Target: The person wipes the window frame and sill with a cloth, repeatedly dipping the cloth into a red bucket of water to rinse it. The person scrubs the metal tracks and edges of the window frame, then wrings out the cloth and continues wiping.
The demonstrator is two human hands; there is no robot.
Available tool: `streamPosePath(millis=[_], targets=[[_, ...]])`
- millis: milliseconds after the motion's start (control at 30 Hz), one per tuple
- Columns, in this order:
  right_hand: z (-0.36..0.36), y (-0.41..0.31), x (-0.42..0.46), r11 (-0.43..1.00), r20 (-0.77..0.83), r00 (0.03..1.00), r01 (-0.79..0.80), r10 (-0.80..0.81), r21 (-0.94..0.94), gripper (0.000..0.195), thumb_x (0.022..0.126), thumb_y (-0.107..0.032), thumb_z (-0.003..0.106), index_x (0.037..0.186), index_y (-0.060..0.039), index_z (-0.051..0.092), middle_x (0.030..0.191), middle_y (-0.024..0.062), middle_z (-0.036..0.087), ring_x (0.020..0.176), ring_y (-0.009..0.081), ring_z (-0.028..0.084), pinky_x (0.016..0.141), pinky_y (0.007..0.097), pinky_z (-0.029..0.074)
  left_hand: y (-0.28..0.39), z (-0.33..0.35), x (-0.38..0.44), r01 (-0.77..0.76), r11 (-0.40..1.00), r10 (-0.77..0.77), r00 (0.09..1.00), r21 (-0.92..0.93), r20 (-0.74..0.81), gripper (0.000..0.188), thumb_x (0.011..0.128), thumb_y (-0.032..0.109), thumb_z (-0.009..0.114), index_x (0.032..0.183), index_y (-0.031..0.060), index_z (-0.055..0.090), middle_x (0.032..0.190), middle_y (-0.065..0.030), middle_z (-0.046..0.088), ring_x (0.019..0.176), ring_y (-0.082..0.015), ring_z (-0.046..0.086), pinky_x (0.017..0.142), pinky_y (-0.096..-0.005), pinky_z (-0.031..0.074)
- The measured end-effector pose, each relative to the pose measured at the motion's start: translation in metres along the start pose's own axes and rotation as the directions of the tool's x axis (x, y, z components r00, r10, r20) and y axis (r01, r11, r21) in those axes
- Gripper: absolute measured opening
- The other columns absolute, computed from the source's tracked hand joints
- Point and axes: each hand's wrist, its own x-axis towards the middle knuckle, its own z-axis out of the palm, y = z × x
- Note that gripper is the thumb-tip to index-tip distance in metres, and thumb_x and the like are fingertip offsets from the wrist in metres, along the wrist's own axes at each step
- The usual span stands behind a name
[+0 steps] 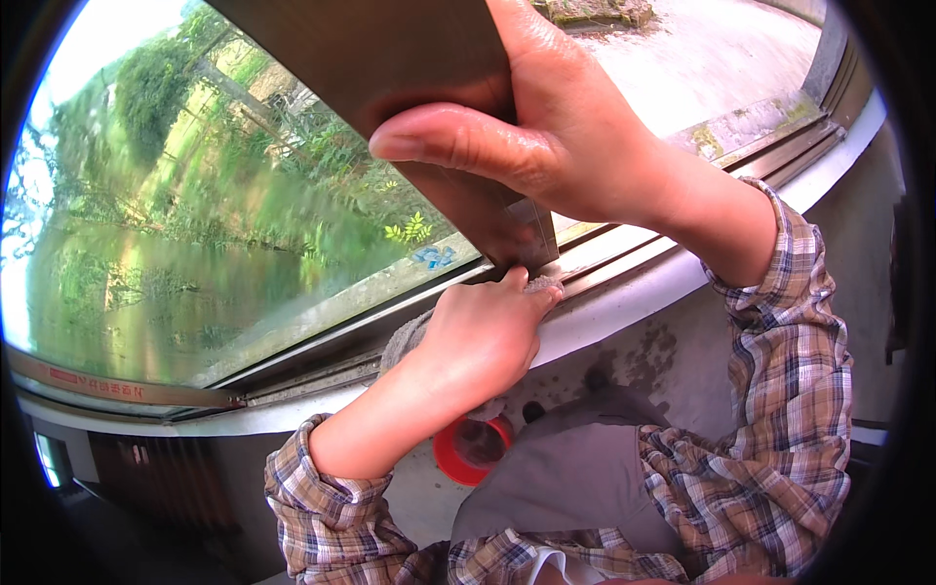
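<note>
My right hand [585,139] grips the upright brown metal stile [431,51] of a sliding window sash, thumb across its near face and fingers hidden behind its edge. Below it, my left hand [486,333] presses a damp-looking grey cloth [407,340] into the window track [621,252], by the foot of the stile. A bit of the cloth shows past the fingertips; the palm hides much of the rest. The glass pane [183,292] of the sash reaches away to the left, with greenery visible through it.
Along the track runs a white sill [629,300]. Below it, a red bucket [448,459] of murky water stands on the concrete floor [439,504], beside my legs. Dark wet splashes [654,351] mark the wall under the sill. Blue bits [434,256] lie on the outer ledge.
</note>
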Motion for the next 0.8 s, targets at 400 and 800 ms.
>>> streamPosePath(millis=[400,800], targets=[[0.003,0.003,0.008,0.888,0.181,0.937,0.203,-0.298,0.412,0.062,0.088,-0.004,0.062,0.138,0.0011,0.025,0.112,0.0081,0.05,0.101,0.0124,0.047,0.089,0.0251,0.04,-0.021,-0.001,-0.062,0.275,0.961,-0.275,0.961,0.007,0.008,0.043,0.072,0.019,0.057,0.113,0.0203,0.067,0.074,-0.0127,0.052,0.066,-0.031,0.058,0.06,-0.0431,0.047],[-0.007,0.007,-0.004,0.987,0.183,0.972,0.157,-0.149,-0.029,0.035,0.091,-0.024,0.059,0.115,0.0,0.052,0.103,0.0073,0.058,0.095,0.0167,0.053,0.087,0.0277,0.041,-0.059,-0.008,-0.143,0.508,0.861,-0.508,0.858,0.02,0.07,0.046,0.07,0.019,0.055,0.113,0.029,0.067,0.077,-0.0119,0.052,0.065,-0.0303,0.057,0.061,-0.0408,0.048]])
